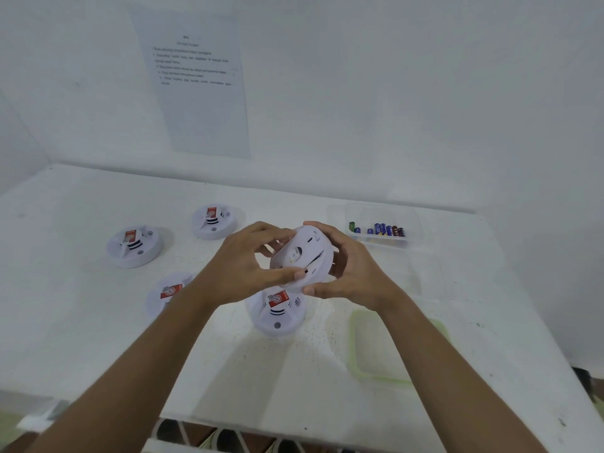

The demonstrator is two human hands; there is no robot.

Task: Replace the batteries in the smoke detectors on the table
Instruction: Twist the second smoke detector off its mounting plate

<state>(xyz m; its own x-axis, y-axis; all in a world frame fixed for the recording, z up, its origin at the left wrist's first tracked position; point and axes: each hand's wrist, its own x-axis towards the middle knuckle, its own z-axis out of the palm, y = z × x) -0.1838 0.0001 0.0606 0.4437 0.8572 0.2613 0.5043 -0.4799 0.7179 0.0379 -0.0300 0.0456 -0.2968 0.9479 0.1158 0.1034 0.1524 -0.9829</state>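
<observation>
I stand at a white table (81, 305) set against white walls. Nearest to me, in the lower right of the frame, a clear lid with a green rim (354, 348) lies flat on the table. Just left of it, in the lower centre, one smoke detector (277, 310) sits with its red label facing up, directly under my hands.

Above it, in the middle of the frame, I hold another smoke detector (304, 256) clear of the table, tilted on edge. My left hand (242, 259) grips its left side, thumb along the lower edge and fingers curled over the top. My right hand (353, 269) clasps its right side, fingers wrapped behind it and thumb underneath.

At centre left, a third detector (166, 291) is partly hidden by my left forearm. Farther back on the left stands a fourth detector (134, 245), and beyond it, left of centre, a fifth detector (214, 220); both show red labels.

At the right, behind my right hand, a clear plastic container (415, 223) holds a row of batteries (382, 229), green, blue and dark red. On the back wall, in the upper left, hangs a printed sheet (196, 103); its text is too blurred to read.
</observation>
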